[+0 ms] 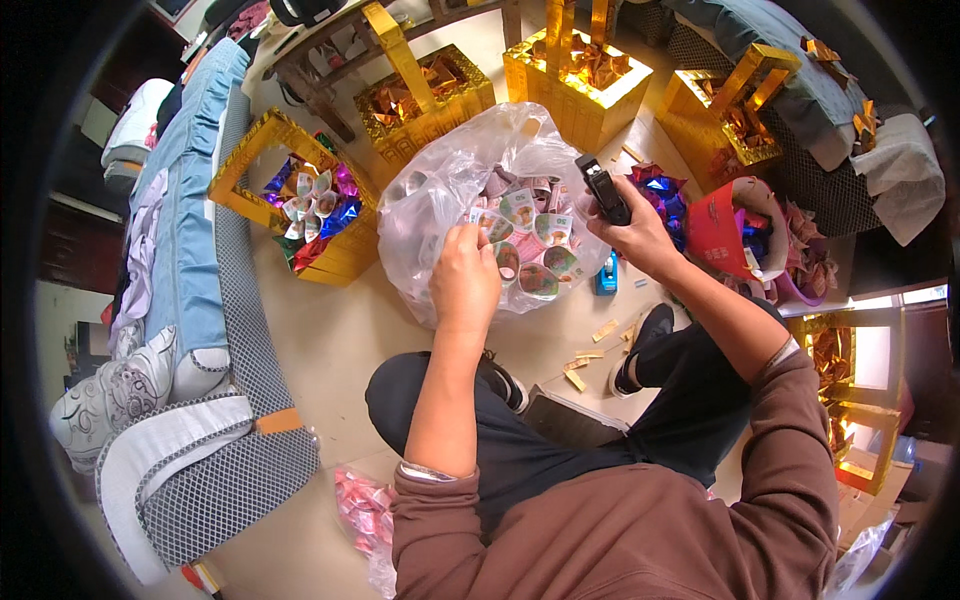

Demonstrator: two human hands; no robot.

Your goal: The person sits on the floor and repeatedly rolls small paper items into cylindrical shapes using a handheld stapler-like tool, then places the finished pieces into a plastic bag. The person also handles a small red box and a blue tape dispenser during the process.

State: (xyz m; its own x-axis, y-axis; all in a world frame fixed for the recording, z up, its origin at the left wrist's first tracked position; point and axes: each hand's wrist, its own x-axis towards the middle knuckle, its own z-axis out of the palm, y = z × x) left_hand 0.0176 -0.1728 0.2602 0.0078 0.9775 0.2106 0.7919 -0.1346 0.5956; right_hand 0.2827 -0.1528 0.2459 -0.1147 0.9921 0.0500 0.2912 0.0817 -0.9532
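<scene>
My left hand (466, 281) is closed at the near left side of a clear plastic bag (427, 195); its fingertips are bunched over printed paper cones, and whether they pinch one cannot be told. The bag stands open on the floor, filled with rolled paper cones (538, 276) that look like play banknotes. Raised at the bag's right rim, my right hand (637, 225) grips a black stapler (602, 189), its head pointing up and left. A blue plastic tool or box (607, 274) lies on the floor below that hand.
Gold foil baskets (330, 259) holding folded foil pieces curve around the far side. A red paper bucket (724, 232) stands right. Paper strips (576, 375) lie near my shoes. A blue-covered sofa (180, 225) runs along the left, with a bag of pink folded pieces (362, 502) at lower left.
</scene>
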